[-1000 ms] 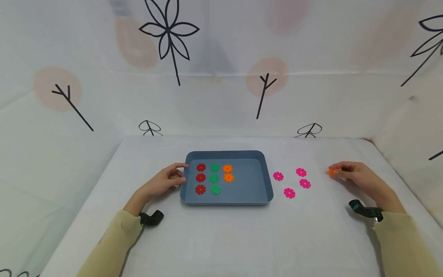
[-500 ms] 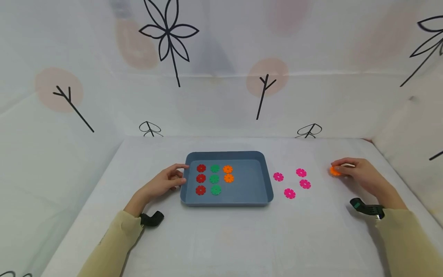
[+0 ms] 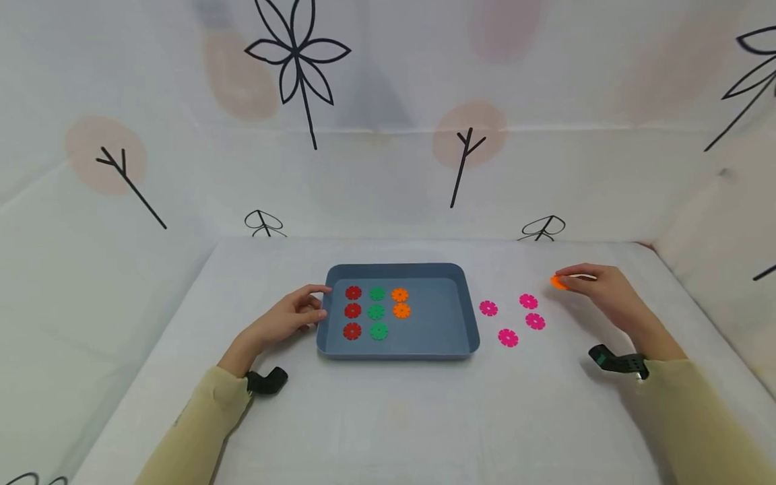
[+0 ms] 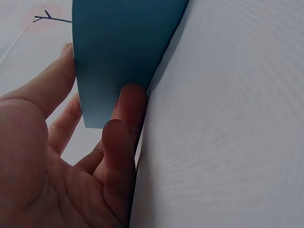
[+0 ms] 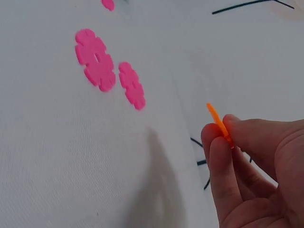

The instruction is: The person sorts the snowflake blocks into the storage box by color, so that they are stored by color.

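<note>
A person's two bare hands work over a white counter [image 3: 388,417]. The right hand [image 3: 612,296] pinches an orange disc [image 3: 558,282] between thumb and fingertips; the right wrist view shows it nearly edge-on, off the counter. The disc is right of the tray [image 3: 436,316], just beyond four loose pink discs [image 3: 535,321].

The left hand [image 3: 280,320] has a relaxed grip, its loosely bent fingers touching the tray's left end without wrapping round it. Inside, from left, lie three red discs [image 3: 353,310], three green discs [image 3: 376,312] and two orange discs [image 3: 401,310] (a column one short of its neighbours).

To place the held disc well, I would carry it above the pink pieces and the tray's raised rim, turn it flat, and lower it below the orange pair, level with the bottom row. Light left-hand contact should keep the tray from sliding.
</note>
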Demonstrator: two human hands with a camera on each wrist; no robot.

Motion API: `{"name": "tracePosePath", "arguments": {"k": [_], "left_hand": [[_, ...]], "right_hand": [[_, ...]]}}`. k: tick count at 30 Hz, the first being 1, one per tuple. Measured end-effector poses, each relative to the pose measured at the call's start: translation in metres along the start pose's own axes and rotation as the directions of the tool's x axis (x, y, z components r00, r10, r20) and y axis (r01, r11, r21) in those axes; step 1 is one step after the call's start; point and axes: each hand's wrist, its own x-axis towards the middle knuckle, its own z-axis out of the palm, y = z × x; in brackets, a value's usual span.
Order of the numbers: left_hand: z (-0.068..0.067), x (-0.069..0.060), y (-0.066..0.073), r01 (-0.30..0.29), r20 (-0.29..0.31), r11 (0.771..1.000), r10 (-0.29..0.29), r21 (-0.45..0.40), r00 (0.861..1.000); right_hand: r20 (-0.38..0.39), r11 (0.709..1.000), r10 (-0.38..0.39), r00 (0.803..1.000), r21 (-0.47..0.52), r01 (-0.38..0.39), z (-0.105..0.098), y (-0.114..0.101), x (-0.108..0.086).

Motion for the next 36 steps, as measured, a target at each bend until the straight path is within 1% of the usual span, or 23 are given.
{"name": "tracePosePath", "arguments": {"k": [2,6,8,10,13,17,22,26,30,33,36], "left_hand": [[0.0,-0.001,0.004,0.003,0.001,1.0,-0.003,0.002,1.0],[0.002,-0.008,0.021,0.006,0.007,1.0,-0.006,-0.004,1.0],[0.002,-0.012,0.028,-0.002,0.009,1.0,0.002,-0.009,1.0],[0.002,-0.014,0.031,-0.005,0.009,1.0,0.006,-0.011,1.0],[0.002,-0.014,0.031,-0.007,0.01,1.0,0.007,-0.014,1.0],[0.001,-0.014,0.029,0.005,0.01,1.0,-0.005,-0.016,1.0],[0.001,-0.014,0.028,0.008,0.011,1.0,-0.008,-0.013,1.0],[0.002,-0.015,0.029,0.014,0.011,1.0,-0.014,-0.013,1.0],[0.001,-0.015,0.03,0.007,0.011,1.0,-0.007,-0.01,1.0],[0.001,-0.014,0.028,-0.004,0.011,1.0,0.004,-0.004,1.0],[0.0,-0.009,0.018,-0.003,0.007,1.0,0.003,0.0,1.0]], "right_hand": [[0.017,1.0,-0.002,1.0,0.005,0.002,0.005,-0.008,0.001],[0.025,1.0,-0.004,1.0,-0.006,0.004,0.016,-0.021,0.005],[0.03,1.0,-0.014,0.999,-0.013,0.014,0.022,-0.028,0.006],[0.043,0.999,-0.027,0.999,-0.018,0.028,0.027,-0.036,0.008],[0.069,0.999,-0.046,0.997,-0.016,0.047,0.034,-0.048,0.011],[0.105,0.997,-0.073,0.992,-0.008,0.075,0.043,-0.063,0.014],[0.138,0.994,-0.109,0.985,0.013,0.108,0.052,-0.078,0.018],[0.171,0.993,-0.12,0.978,0.006,0.121,0.061,-0.09,0.02],[0.208,0.987,-0.157,0.965,0.0,0.161,0.072,-0.102,0.02],[0.221,0.978,-0.205,0.954,0.007,0.208,0.081,-0.109,0.022],[0.232,0.967,-0.252,0.939,0.016,0.256,0.092,-0.114,0.026]]}}
